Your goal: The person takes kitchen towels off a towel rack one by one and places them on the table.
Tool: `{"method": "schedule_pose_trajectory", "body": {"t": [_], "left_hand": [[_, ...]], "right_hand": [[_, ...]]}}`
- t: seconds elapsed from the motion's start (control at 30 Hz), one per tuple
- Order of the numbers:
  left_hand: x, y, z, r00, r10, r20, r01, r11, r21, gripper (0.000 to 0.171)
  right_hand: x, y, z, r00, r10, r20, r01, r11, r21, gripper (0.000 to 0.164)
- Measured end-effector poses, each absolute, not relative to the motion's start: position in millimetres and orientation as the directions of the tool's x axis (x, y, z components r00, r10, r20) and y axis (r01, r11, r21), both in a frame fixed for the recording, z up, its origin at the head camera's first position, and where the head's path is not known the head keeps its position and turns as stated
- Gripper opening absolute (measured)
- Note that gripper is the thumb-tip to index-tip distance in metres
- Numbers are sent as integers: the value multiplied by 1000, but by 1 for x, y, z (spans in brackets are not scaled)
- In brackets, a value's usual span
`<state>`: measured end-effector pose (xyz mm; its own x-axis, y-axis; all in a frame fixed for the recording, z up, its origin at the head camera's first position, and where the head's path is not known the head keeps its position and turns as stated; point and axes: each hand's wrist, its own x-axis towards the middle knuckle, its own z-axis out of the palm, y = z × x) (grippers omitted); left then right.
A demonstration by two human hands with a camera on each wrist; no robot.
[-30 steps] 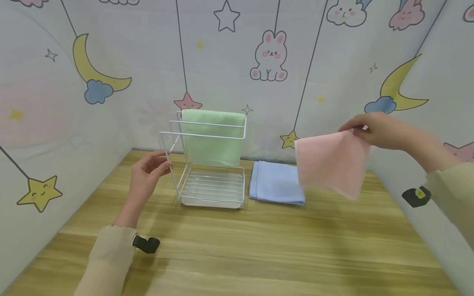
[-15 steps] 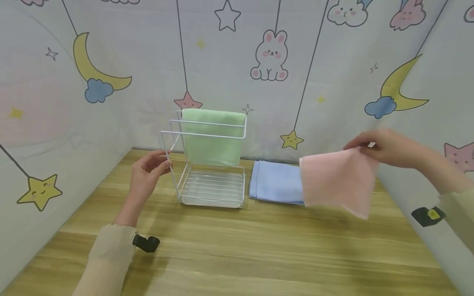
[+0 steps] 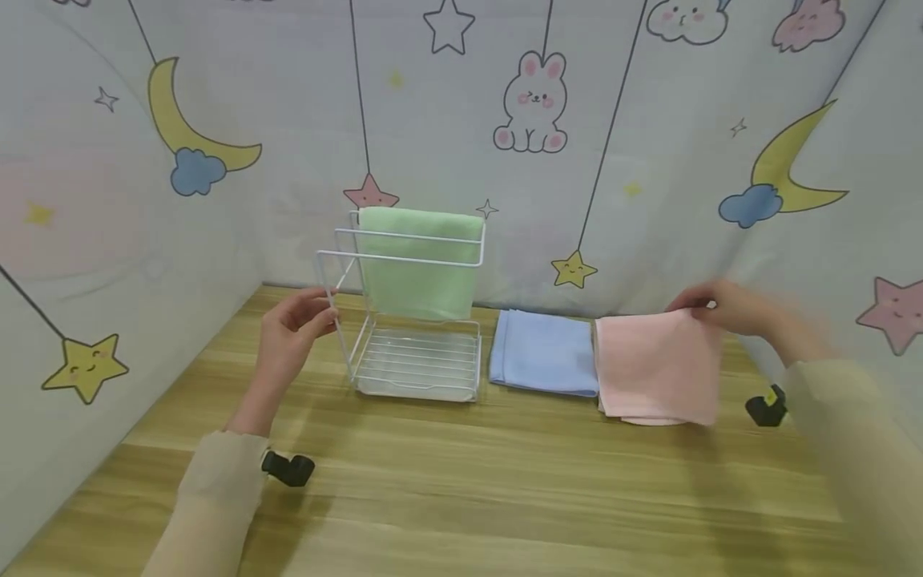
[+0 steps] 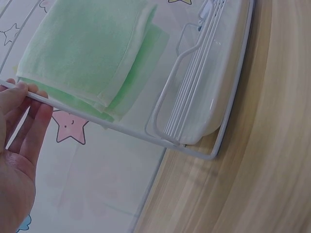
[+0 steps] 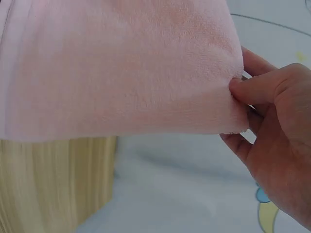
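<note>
My left hand [image 3: 288, 332] pinches the left upright of a white wire rack [image 3: 400, 258] between thumb and fingers; the left wrist view shows the thin bar in its grip. A folded green towel [image 3: 421, 276] hangs over the rack's rear bar, and the two bars in front of it are bare. With thumb and fingers my right hand [image 3: 731, 312] pinches the far right corner of a folded pink towel [image 3: 656, 365]. The pink towel lies low over the table, its left side right beside a folded blue towel [image 3: 546, 353].
A white tray [image 3: 418, 387] with a wire grid over it forms the rack's base. The wooden table [image 3: 461, 489] meets a patterned cloth backdrop [image 3: 433, 104] at the back and sides.
My right hand has moved down with the pink towel, from hanging in the air to close on the table beside the blue towel. The left hand keeps its grip on the rack.
</note>
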<state>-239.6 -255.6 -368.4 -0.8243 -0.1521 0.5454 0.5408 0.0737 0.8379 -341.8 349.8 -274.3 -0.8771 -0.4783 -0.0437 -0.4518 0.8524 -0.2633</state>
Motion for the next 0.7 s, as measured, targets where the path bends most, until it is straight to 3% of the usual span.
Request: {"method": "schedule_pose_trajectory", "body": {"t": [0.33, 0.7], "left_hand": [[-241, -255, -369, -820, -158, 550, 546, 68, 835, 28], [-239, -254, -368, -823, -163, 544, 542, 58, 838, 28]], "right_hand": [[-384, 356, -314, -913, -407, -24, -369, 850, -376, 38], [-399, 358, -330, -942, -329, 61, -327, 866, -378, 35]]}}
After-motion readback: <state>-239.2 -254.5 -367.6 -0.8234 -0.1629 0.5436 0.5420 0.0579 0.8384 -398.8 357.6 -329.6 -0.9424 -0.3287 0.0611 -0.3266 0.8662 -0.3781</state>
